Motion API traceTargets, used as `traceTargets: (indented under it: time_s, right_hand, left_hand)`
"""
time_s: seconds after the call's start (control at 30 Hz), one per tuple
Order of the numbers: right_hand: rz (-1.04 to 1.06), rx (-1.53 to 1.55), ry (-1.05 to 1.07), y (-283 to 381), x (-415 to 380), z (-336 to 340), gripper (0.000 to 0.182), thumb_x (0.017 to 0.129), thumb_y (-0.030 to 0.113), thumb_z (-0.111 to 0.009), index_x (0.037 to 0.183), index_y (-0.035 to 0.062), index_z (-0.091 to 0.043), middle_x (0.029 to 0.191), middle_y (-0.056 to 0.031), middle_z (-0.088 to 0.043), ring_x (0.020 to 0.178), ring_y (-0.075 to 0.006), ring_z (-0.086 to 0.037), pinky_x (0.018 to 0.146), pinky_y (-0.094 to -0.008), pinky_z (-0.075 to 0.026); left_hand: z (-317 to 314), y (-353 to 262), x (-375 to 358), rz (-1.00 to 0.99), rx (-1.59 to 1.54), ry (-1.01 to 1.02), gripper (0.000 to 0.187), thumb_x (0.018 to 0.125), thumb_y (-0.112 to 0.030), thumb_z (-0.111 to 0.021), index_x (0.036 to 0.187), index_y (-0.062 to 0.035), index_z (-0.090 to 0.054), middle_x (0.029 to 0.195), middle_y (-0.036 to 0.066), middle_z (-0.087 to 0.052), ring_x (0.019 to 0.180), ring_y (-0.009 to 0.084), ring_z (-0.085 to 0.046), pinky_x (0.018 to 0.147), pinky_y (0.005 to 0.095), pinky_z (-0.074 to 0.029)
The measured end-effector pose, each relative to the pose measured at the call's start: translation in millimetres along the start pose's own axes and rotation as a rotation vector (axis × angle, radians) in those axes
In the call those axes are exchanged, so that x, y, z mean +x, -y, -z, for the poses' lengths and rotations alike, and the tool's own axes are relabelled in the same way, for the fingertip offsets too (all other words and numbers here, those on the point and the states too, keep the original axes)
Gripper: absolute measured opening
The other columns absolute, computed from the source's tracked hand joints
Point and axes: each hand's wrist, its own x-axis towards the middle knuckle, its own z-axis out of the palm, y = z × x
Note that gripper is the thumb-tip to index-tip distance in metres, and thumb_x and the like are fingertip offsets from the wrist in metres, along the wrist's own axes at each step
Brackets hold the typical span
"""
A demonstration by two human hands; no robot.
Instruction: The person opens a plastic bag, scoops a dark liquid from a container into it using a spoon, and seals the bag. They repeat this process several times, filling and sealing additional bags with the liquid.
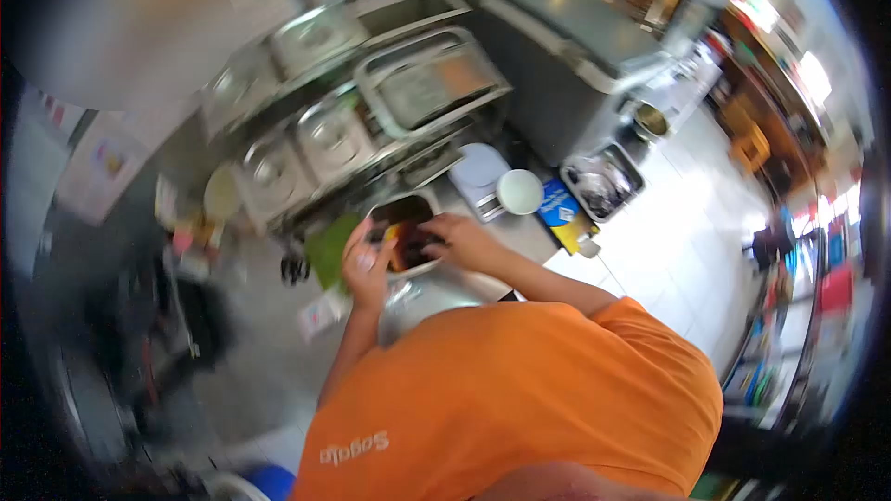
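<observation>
A rectangular pan (422, 270) with a pale rim and dark contents stands on the counter in front of me. A yellow-orange streak (391, 239) shows inside it, too blurred to identify. My left hand (367, 260) is at the pan's left side, its fingers curled at the rim. From the right, my right hand (461, 239) reaches over the rim, fingers bent down into the dark contents. Those fingertips are blurred, and whatever they pinch is hidden. Left of the pan lies a green sheet or board (329, 250), partly behind my left hand.
Beyond the pan are lidded steel pans (334, 134) and a large steel tray (478, 102). A white scale (478, 172), a pale bowl (520, 192), a blue-yellow packet (561, 209) and a tray of dark items (603, 184) sit to the right. A grey chest (557, 28) stands behind.
</observation>
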Motion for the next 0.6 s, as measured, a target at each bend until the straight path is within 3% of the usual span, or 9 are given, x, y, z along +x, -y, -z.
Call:
traceTargets:
  time_s: [0.03, 0.1, 0.13, 0.27, 0.37, 0.47, 0.5, 0.57, 0.6]
  right_hand:
    - [0.08, 0.138, -0.082, 12.9, 5.1, 3.0, 0.047, 0.076, 0.023, -0.068, 0.118, 0.0054, -0.055, 0.105, -0.016, -0.06, 0.096, -0.0342, -0.057, 0.084, -0.0406, -0.046]
    - [0.061, 0.257, -0.028, 43.3, 8.7, 16.1, 0.045, 0.078, 0.025, -0.067, 0.118, 0.0071, -0.054, 0.098, -0.0146, -0.06, 0.093, -0.0324, -0.058, 0.081, -0.0391, -0.046]
    - [0.021, 0.269, 0.004, 54.3, 9.9, 19.8, 0.039, 0.08, 0.024, -0.066, 0.113, 0.0071, -0.055, 0.094, -0.0136, -0.059, 0.091, -0.0317, -0.058, 0.079, -0.039, -0.047]
    - [-0.016, 0.177, 0.136, 58.8, 11.8, 16.4, 0.021, 0.082, 0.022, -0.062, 0.094, 0.0063, -0.056, 0.087, -0.0114, -0.056, 0.087, -0.0304, -0.057, 0.072, -0.0399, -0.046]
    - [0.039, 0.23, 0.009, 54.0, 6.7, 10.0, 0.015, 0.083, 0.019, -0.06, 0.086, 0.0055, -0.054, 0.087, -0.0115, -0.054, 0.085, -0.0314, -0.057, 0.072, -0.0415, -0.045]
    - [0.108, 0.304, -0.006, 48.5, 2.9, 14.4, 0.011, 0.083, 0.015, -0.059, 0.086, 0.0045, -0.055, 0.089, -0.0117, -0.054, 0.084, -0.0312, -0.057, 0.072, -0.0402, -0.045]
    - [0.139, 0.379, -0.036, 47.9, 1.2, 17.3, 0.01, 0.084, 0.014, -0.058, 0.086, 0.0041, -0.055, 0.088, -0.0118, -0.054, 0.084, -0.0312, -0.057, 0.072, -0.0398, -0.045]
    - [0.17, 0.355, -0.081, 47.1, -1.3, 20.1, 0.01, 0.084, 0.012, -0.059, 0.088, 0.0038, -0.056, 0.086, -0.012, -0.055, 0.081, -0.0306, -0.058, 0.071, -0.0382, -0.046]
    - [0.17, 0.414, -0.085, 48.9, -4.0, 22.6, 0.01, 0.084, 0.012, -0.06, 0.089, 0.0037, -0.057, 0.085, -0.0121, -0.056, 0.079, -0.0298, -0.059, 0.069, -0.0374, -0.046]
  left_hand:
    - [0.9, -26.8, 4.4, 0.145, 0.022, 0.029, 0.032, 0.07, 0.0, -0.075, 0.063, -0.0004, -0.044, 0.12, 0.02, -0.058, 0.104, 0.0254, -0.059, 0.085, 0.0325, -0.045]
    - [2.5, -21.8, 1.6, 0.034, 0.041, 0.094, 0.031, 0.07, 0.003, -0.072, 0.064, -0.0023, -0.042, 0.121, 0.022, -0.055, 0.109, 0.0304, -0.056, 0.092, 0.0354, -0.042]
    - [0.1, -8.7, -5.8, 0.121, -0.095, 0.076, 0.032, 0.07, 0.005, -0.072, 0.065, -0.0022, -0.041, 0.122, 0.023, -0.054, 0.11, 0.0328, -0.055, 0.094, 0.0379, -0.041]
    - [-3.9, -30.2, -5.4, -0.026, 0.007, 0.202, 0.033, 0.07, 0.005, -0.072, 0.064, -0.0024, -0.04, 0.119, 0.022, -0.055, 0.114, 0.0333, -0.053, 0.095, 0.0389, -0.04]
    - [-6.5, -42.1, -9.3, -0.037, 0.042, 0.184, 0.036, 0.071, 0.005, -0.072, 0.064, -0.0031, -0.038, 0.109, 0.018, -0.058, 0.112, 0.0324, -0.053, 0.094, 0.0389, -0.04]
    - [3.7, -45.2, -10.7, 0.218, -0.049, 0.258, 0.036, 0.076, 0.005, -0.068, 0.066, -0.0064, -0.036, 0.096, 0.012, -0.058, 0.097, 0.0243, -0.057, 0.088, 0.0358, -0.043]
    - [9.0, -40.8, -15.1, 0.207, -0.046, 0.261, 0.036, 0.076, 0.005, -0.068, 0.066, -0.0064, -0.036, 0.096, 0.012, -0.058, 0.097, 0.0243, -0.057, 0.088, 0.0358, -0.043]
    - [16.8, -29.8, -24.0, 0.625, -0.539, 0.163, 0.031, 0.079, 0.007, -0.064, 0.073, -0.0087, -0.038, 0.092, 0.009, -0.058, 0.088, 0.0211, -0.058, 0.084, 0.0323, -0.044]
    - [18.6, -36.6, -23.3, 0.637, -0.654, 0.144, 0.029, 0.082, 0.008, -0.06, 0.078, -0.01, -0.038, 0.088, 0.008, -0.058, 0.082, 0.0191, -0.058, 0.079, 0.0296, -0.046]
